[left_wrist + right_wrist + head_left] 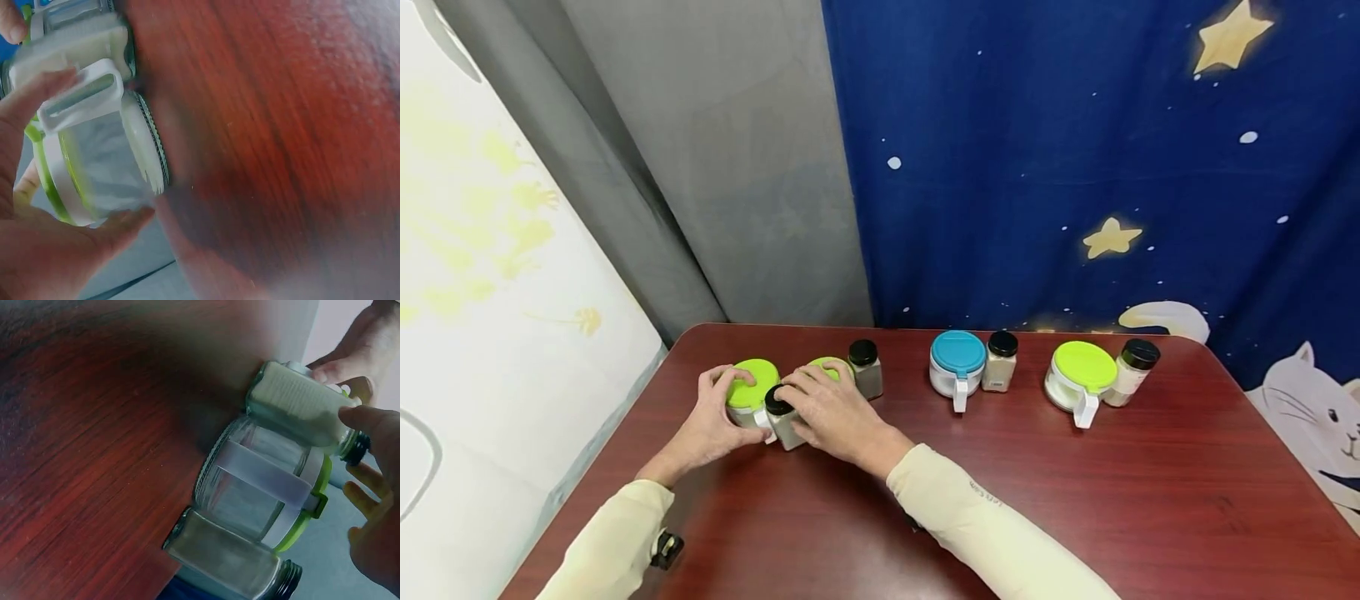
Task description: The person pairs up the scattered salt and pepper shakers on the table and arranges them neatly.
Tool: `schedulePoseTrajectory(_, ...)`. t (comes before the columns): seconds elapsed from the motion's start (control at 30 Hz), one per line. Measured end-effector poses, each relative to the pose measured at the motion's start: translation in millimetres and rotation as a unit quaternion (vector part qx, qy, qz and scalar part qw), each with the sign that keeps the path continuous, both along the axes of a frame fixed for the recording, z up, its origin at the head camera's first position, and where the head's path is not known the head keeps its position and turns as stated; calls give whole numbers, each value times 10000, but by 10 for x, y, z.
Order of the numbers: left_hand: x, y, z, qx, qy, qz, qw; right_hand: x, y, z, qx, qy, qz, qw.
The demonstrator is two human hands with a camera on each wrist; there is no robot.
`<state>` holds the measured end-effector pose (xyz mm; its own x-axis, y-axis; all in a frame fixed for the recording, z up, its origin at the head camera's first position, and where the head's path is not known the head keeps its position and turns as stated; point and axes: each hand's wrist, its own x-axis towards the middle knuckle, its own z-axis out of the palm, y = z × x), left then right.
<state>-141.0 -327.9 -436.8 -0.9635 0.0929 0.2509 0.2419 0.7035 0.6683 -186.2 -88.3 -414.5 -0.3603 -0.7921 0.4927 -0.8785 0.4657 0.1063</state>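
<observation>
A blue curtain [1045, 183] and a grey curtain [722, 133] hang behind a reddish-brown tabletop [1075, 500]. From cream sleeves [1000, 521], the left hand [711, 421] and right hand [838, 412] reach toward the tabletop's far left corner. Four handled jars line its far edge: the left green-lidded jar [756, 379], nearest that corner, gripped by the left hand, fingers at the lid and thumb by the handle; the middle green-lidded jar [244, 494], partly hidden by the right hand in the head view; the blue-lidded jar [958, 358], near mid-edge; and the right green-lidded jar [1084, 367], toward the far right corner. Smallest are four black-capped bottles: the pale-filled bottle [786, 431], pinched between the right hand's thumb and fingers just beside the left green-lidded jar; the grey-filled bottle [868, 379], beside the middle jar; the beige-filled bottle [998, 371], beside the blue-lidded jar; and the labelled bottle [1126, 382], nearest the far right corner.
</observation>
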Motion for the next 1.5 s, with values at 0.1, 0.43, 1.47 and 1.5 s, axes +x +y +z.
schedulePoseTrajectory(0.1, 33, -33, 5, -5, -43, -117, 9999, 29, -15, -6, -172, 162, -50, 9997)
schedulePoseTrajectory(0.43, 305, -195, 44, 136, -620, -1074, 9922, 305, 12, 15, 251, 568, -846, 9945)
schedulePoseTrajectory(1.47, 589, 122, 139, 288, -383, -901, 9948, 576, 367, 9, -1822, -2610, -136, 9479)
schedulePoseTrajectory(1.5, 613, 170, 147, 337, -317, -906, 9948, 593, 406, 31, -1915, -2744, -145, 9423)
